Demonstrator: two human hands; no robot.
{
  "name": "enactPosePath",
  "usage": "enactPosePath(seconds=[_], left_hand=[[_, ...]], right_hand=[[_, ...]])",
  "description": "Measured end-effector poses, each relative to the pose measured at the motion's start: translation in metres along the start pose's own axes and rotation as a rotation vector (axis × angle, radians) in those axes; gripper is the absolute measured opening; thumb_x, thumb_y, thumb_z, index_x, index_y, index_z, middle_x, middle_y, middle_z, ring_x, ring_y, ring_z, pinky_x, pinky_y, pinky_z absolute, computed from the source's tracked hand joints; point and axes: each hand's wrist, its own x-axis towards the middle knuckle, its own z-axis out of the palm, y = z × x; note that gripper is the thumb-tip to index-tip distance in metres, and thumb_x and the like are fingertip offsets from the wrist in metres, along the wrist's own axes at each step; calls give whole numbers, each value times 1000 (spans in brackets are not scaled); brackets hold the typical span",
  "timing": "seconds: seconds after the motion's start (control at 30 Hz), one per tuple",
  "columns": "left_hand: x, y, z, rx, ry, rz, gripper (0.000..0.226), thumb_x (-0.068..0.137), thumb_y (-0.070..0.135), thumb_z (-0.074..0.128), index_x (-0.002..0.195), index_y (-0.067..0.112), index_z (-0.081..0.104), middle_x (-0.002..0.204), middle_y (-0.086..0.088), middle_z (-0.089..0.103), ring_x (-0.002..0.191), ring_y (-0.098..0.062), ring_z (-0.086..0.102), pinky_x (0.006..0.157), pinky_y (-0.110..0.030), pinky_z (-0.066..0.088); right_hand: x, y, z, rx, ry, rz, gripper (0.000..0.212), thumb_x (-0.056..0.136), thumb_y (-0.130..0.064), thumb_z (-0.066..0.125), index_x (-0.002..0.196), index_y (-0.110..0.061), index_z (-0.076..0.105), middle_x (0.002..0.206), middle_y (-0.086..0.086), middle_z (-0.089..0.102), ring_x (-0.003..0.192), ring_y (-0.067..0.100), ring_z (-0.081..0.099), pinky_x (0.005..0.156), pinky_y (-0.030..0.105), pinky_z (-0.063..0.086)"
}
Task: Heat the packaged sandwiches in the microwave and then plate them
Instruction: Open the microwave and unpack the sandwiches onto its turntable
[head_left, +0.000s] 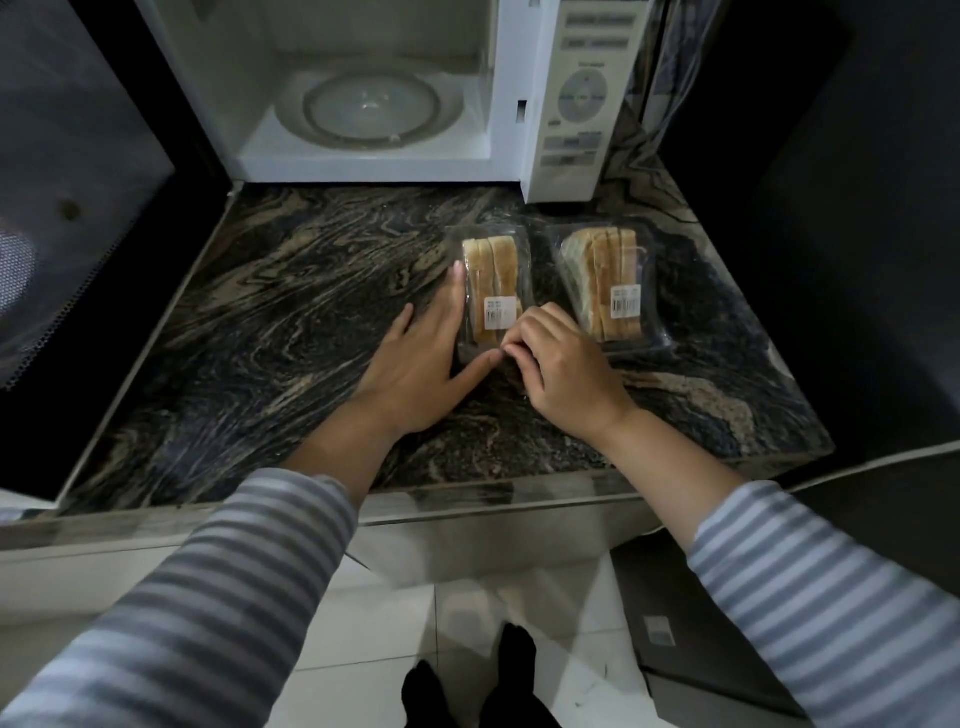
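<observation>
Two packaged sandwiches in clear plastic boxes lie side by side on the dark marbled counter (291, 312). My left hand (426, 358) lies flat against the left side of the nearer sandwich pack (493, 280), fingers spread, thumb at its near edge. My right hand (561, 369) has its fingertips pinched on that pack's near right corner. The second sandwich pack (608, 280) sits untouched to the right. Behind them the white microwave (571, 104) stands with its door (67, 208) swung wide to the left; its glass turntable (371, 106) holds nothing.
The microwave's control panel is at the right of its cavity. The counter ends in a front edge near my forearms and a right edge beyond the second pack. A dark appliance stands low on the right over white floor tiles.
</observation>
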Motion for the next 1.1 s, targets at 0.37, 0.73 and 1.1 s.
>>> enactPosePath(seconds=[0.37, 0.73, 1.1], left_hand=[[1, 2, -1, 37, 25, 10, 90, 91, 61, 35, 137, 33, -36, 162, 5, -1, 147, -10, 8, 120, -44, 7], [24, 3, -36, -259, 234, 109, 67, 94, 63, 28, 150, 41, 0, 162, 3, 6, 149, -12, 6, 118, -52, 19], [84, 3, -108, -217, 106, 85, 49, 98, 54, 32, 145, 41, 36, 158, 0, 26, 146, -8, 18, 119, -28, 16]], right_hand=[[-2, 0, 1, 32, 87, 28, 14, 94, -4, 48, 85, 0, 58, 85, 12, 57, 83, 24, 51, 76, 29, 41], [-6, -12, -7, 58, 318, 302, 39, 97, -8, 43, 135, 0, 46, 136, 16, 48, 131, 26, 42, 112, 34, 33], [76, -29, 3, -38, -59, 570, 66, 91, -48, 50, 149, -28, 24, 151, 12, 31, 132, 31, 40, 101, 42, 43]])
